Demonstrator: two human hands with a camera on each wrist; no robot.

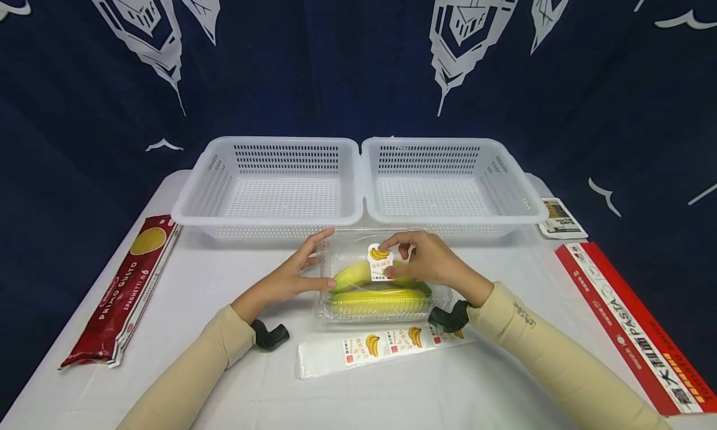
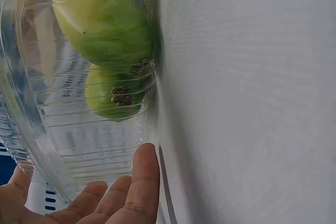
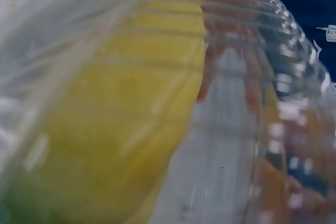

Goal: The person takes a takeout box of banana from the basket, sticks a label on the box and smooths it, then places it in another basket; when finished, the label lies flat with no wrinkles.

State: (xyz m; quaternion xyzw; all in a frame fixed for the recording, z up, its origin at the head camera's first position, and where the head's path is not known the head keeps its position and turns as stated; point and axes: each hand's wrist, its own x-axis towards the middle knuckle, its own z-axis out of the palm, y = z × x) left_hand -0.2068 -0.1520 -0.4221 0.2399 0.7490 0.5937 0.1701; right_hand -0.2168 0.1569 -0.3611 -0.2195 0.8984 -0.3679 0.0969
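A clear plastic clamshell box (image 1: 358, 318) of yellow-green bananas (image 1: 375, 302) lies at the middle of the table. My left hand (image 1: 288, 274) rests at its left end, fingers fairly straight, the thumb by the lid's front and the index finger toward the back corner. The left wrist view shows these fingers (image 2: 143, 187) along the box's end, low by the table. Over the lid, my right hand (image 1: 422, 259) pinches the right side of a white banana label (image 1: 378, 268) with index finger and thumb. Through the ribbed plastic, the right wrist view shows a banana (image 3: 126, 77), blurred.
Two white baskets (image 1: 269, 221) (image 1: 454, 219) stand behind the box. In front lies a strip of banana labels (image 1: 361, 349). A red spaghetti pack (image 1: 126, 287) is at left; a long red pasta box (image 1: 633, 324) and a small packet (image 1: 562, 218) are at right.
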